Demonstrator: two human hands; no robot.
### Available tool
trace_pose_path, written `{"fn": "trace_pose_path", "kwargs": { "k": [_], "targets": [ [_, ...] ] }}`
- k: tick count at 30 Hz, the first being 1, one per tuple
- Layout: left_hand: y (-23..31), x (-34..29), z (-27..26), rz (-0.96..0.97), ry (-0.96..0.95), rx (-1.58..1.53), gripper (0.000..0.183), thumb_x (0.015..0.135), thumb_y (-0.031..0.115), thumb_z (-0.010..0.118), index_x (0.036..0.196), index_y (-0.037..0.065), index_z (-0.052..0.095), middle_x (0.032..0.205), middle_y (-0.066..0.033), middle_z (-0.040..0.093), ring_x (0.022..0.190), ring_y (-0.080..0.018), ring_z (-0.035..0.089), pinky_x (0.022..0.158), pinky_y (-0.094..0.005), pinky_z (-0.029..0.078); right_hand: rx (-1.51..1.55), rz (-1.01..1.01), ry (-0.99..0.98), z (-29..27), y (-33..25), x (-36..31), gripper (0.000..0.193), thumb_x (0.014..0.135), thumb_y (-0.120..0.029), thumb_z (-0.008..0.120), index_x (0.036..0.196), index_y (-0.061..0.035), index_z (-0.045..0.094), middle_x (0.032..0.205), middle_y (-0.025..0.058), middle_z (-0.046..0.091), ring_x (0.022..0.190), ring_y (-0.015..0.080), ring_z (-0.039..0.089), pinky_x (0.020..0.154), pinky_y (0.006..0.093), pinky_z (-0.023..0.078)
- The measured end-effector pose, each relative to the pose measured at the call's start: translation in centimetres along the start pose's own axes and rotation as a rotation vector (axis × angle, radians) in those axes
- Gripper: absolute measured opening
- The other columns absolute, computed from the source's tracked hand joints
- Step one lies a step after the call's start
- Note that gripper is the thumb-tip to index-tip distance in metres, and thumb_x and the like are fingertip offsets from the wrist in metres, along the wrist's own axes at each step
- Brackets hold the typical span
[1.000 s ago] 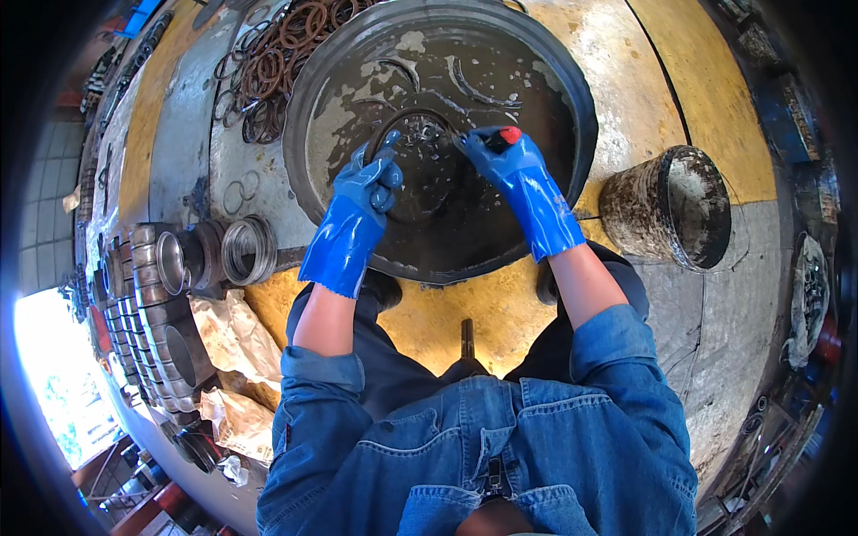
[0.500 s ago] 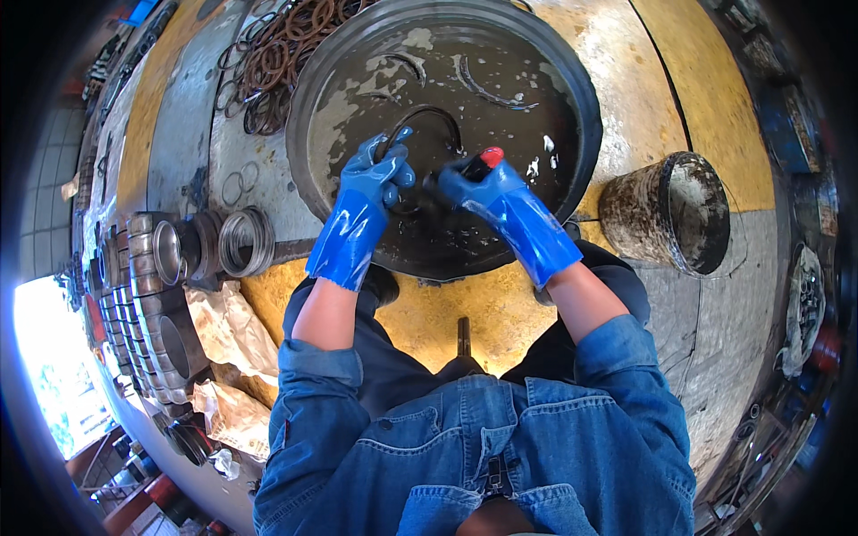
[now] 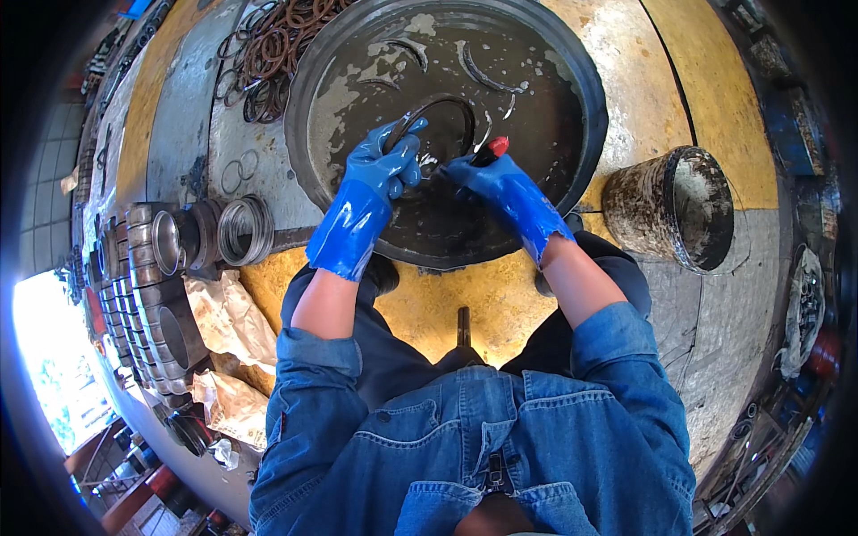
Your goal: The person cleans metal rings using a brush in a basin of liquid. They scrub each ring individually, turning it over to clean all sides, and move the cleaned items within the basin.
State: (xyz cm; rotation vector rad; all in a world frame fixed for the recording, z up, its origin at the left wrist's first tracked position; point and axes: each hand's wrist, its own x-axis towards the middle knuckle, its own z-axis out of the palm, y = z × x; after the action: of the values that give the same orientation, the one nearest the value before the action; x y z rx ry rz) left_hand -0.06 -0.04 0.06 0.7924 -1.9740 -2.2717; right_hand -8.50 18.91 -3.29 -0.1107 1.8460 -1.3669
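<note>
Both of my hands wear blue rubber gloves over a wide dark basin of murky liquid. My left hand is closed round the left side of a dark ring, which stands tilted above the liquid. Close by on the right, my right hand grips a tool with a black and red handle. Its working end lies low near the ring's inside, too dark to make out. Curved dark pieces lie partly under the liquid's surface beyond the ring.
Rusty rings are heaped left of the basin. Shiny metal rings and stacked metal cylinders stand at the left, beside crumpled brown paper. A grimy bucket lies tipped at the right.
The ring has risen slightly and tilted to show more of its arc. My right hand has shifted a little to the right, the tool still in it.
</note>
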Motion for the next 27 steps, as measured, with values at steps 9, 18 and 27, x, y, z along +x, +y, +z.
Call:
{"fn": "trace_pose_path", "kwargs": {
  "k": [9,18,27],
  "targets": [
    [-1.5,1.7,-1.4,-0.072,0.108,-0.141,0.036,0.097,0.019,0.070,0.130,0.007,0.068,0.066,-0.0023,0.064,0.044,-0.0069,0.045,0.041,-0.0203,0.033,0.122,-0.413,0.099,-0.5,-0.9,-1.3,0.024,0.090,-0.019,0.076,0.109,-0.0038,0.076,0.090,0.0079,0.076,0.078,0.0135,0.070,0.073,0.0288,0.056],
    [-0.9,0.9,-1.5,-0.117,-0.139,-0.423,0.040,0.100,0.016,0.065,0.139,0.007,0.061,0.064,-0.0015,0.060,0.042,-0.0078,0.042,0.040,-0.0227,0.031,-0.189,-0.620,0.509,-3.0,-1.3,1.4,0.025,0.094,-0.021,0.073,0.114,-0.0064,0.075,0.097,0.0090,0.077,0.084,0.0151,0.073,0.079,0.0294,0.057],
    [-0.3,0.8,-1.8,0.002,-0.109,-0.334,0.050,0.102,0.017,0.060,0.148,0.003,0.048,0.060,-0.0001,0.050,0.042,-0.0084,0.038,0.042,-0.0248,0.029,0.015,0.105,0.108,-1.9,1.5,1.7,0.030,0.084,-0.033,0.070,0.089,-0.0042,0.077,0.078,0.0081,0.074,0.073,0.0164,0.068,0.068,0.0330,0.052]
  ]
}}
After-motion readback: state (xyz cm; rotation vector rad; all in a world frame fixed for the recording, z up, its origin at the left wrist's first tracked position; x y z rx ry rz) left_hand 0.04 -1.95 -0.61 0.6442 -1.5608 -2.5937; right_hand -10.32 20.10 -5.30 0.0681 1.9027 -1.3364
